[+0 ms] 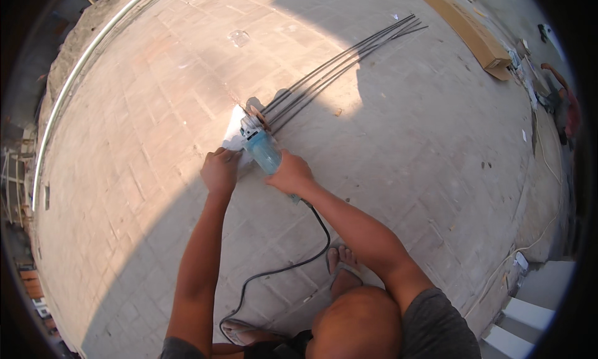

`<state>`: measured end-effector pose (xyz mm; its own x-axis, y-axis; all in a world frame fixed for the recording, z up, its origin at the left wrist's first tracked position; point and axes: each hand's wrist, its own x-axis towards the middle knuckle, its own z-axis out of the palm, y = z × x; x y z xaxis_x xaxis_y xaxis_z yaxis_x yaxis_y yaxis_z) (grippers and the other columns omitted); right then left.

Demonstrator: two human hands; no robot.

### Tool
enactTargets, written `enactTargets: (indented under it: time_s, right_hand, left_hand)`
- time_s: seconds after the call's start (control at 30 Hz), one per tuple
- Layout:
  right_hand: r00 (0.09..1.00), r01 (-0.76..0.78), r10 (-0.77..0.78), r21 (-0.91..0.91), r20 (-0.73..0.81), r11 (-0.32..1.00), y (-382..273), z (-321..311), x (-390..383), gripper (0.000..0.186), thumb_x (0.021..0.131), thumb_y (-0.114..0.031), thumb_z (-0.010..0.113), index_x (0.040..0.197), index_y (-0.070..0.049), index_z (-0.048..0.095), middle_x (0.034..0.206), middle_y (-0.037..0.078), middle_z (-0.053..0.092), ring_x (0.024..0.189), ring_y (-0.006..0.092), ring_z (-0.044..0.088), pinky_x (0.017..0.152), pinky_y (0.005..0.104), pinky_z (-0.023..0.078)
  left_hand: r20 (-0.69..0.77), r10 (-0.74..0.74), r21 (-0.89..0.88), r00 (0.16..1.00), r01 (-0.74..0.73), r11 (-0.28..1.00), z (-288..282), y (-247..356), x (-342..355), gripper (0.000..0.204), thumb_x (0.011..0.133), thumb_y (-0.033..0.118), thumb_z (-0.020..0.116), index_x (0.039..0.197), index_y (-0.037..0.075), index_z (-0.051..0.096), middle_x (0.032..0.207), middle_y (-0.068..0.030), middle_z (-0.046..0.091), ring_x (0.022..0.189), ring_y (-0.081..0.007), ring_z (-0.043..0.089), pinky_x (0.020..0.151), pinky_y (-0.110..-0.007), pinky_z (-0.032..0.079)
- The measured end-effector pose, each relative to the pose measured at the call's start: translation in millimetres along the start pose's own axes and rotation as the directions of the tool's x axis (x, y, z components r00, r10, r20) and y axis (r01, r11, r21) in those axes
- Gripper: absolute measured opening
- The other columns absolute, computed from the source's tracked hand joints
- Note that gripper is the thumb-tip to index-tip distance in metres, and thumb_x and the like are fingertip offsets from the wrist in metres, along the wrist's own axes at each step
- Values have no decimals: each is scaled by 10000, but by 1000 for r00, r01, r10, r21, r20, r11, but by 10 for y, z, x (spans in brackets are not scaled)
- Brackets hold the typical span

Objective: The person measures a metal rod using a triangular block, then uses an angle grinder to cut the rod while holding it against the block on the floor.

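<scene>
My right hand (291,172) is wrapped round the body of a blue angle grinder (263,151). The grinder's metal head points away from me, and its brownish disc (257,114) meets or hangs just over a bundle of thin dark metal rods (330,75). These rods lie on the ground, running from the grinder up to the far right. Close to the grinder's left side, my left hand (220,171) is closed on the near end of a rod; the grinder hides part of it. Beneath the grinder head lies a white piece (235,127), its material unclear.
A black power cord (283,270) curves from the grinder past my sandalled feet. At the far right lies a long cardboard box (467,32). A pale pipe (75,78) runs along the left side. Another person (570,113) is at the right rim. Sunlight and shadow split the paved ground.
</scene>
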<state>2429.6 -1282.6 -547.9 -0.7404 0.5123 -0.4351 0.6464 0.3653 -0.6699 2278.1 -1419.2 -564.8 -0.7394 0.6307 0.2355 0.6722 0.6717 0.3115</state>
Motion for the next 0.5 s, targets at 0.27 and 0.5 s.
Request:
enactTargets:
  time_s: [0.27, 0.5]
  right_hand:
    - [1000, -12, 12, -29, 12, 1000, -15, 1, 18, 809, 702, -349, 809, 1326, 50, 483, 1170, 242, 664, 1122, 375, 646, 954, 431, 531]
    - [998, -28, 30, -33, 60, 999, -19, -29, 35, 840, 719, -335, 801, 1374, 55, 448, 1201, 251, 650, 1127, 371, 647, 962, 425, 528]
  left_hand:
    - [-4, 25, 8, 1000, -25, 1000, -7, 9, -5, 156, 845, 292, 737, 876, 147, 786, 869, -7, 712, 817, -251, 646, 705, -386, 531]
    - [6, 28, 10, 1000, -28, 1000, -20, 30, -16, 161, 844, 294, 737, 879, 145, 787, 883, -9, 718, 828, -250, 652, 711, -378, 534]
